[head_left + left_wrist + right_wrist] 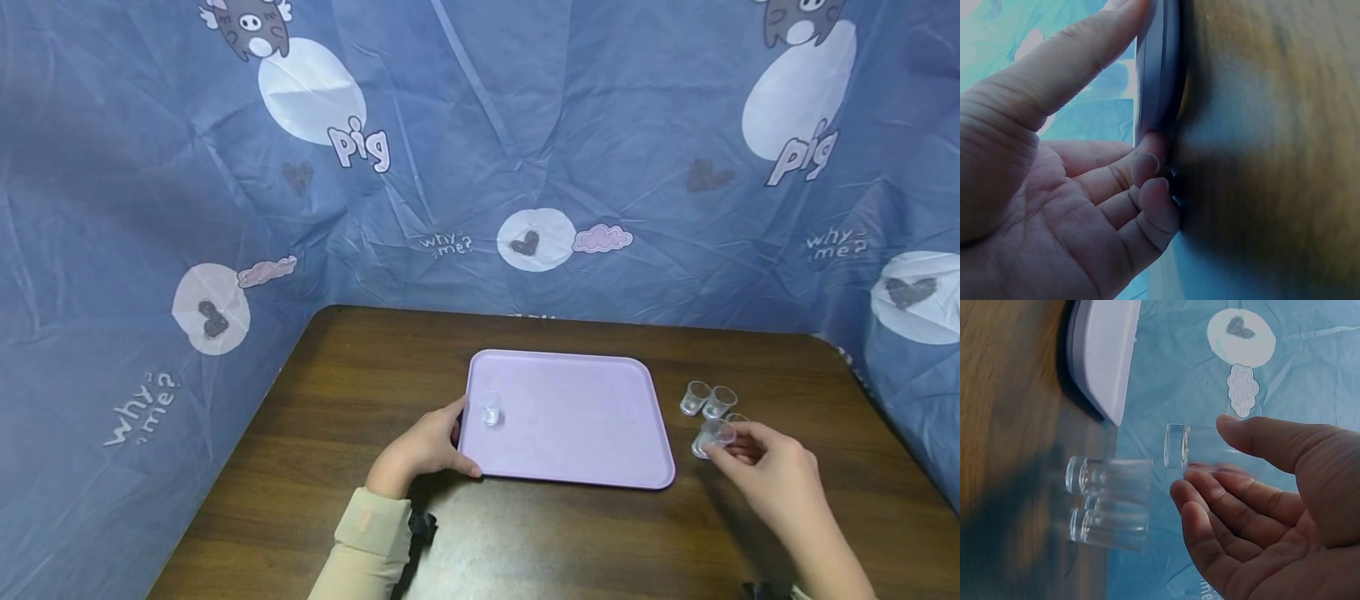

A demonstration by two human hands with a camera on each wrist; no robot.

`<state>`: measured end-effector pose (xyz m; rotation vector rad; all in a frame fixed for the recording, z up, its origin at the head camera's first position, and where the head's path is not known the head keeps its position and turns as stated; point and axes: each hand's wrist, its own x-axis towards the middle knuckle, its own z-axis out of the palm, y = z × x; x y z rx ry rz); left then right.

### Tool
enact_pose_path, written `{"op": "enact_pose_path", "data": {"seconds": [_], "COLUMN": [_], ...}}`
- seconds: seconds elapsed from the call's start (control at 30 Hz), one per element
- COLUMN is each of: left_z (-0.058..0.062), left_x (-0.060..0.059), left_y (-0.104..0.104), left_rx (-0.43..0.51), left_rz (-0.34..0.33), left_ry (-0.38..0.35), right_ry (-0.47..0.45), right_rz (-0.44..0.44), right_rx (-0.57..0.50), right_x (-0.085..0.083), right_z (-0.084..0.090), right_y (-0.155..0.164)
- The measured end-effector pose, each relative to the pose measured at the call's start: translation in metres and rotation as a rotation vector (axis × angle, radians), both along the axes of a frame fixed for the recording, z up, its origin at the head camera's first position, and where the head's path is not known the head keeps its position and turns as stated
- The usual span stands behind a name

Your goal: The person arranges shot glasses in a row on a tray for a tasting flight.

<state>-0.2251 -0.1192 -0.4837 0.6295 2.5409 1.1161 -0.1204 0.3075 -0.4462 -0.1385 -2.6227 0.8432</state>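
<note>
A lilac tray (570,417) lies on the table, with one small clear shot glass (491,408) standing near its left edge. My left hand (429,446) grips the tray's near left corner, thumb (1085,59) along the rim and fingertips (1159,203) curled against its side. To the right of the tray, my right hand (776,471) pinches another clear shot glass (1200,447) between thumb and fingers. Its base is raised above the table, higher than the standing glasses in the right wrist view. Shot glasses (695,398) stand in a small group just beyond that hand, one partly hidden behind it.
The brown wooden table (352,375) has rounded far corners. A blue printed cloth (465,167) hangs behind it and along both sides. Dark wrist straps (422,527) show at the forearms.
</note>
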Motion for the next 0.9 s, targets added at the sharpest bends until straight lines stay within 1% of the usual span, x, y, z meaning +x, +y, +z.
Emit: {"op": "enact_pose_path", "data": {"seconds": [0.13,0.37,0.47,0.63,0.7,0.9], "left_z": [0.001,-0.001,-0.002,-0.001,-0.001,-0.002], "left_x": [0.0,-0.001,-0.001,-0.002,-0.002,-0.002], "left_y": [0.0,0.001,0.001,0.0,0.0,0.001], "left_rx": [0.001,-0.008,-0.008,-0.001,0.002,0.004], "left_rz": [0.002,0.011,0.011,0.009,0.009,0.01], "left_ry": [-0.003,-0.01,-0.011,-0.009,-0.009,-0.017], "right_ry": [0.008,0.038,0.035,0.061,0.06,0.015], "right_rz": [0.037,0.139,0.155,0.184,0.201,0.233], "right_rx": [-0.002,0.01,0.009,0.014,0.008,-0.013], "right_x": [-0.003,-0.012,-0.016,-0.023,-0.025,-0.031], "right_z": [0.002,0.001,0.001,0.0,0.0,0.0], "right_y": [-0.005,-0.019,-0.025,-0.036,-0.04,-0.053]}}
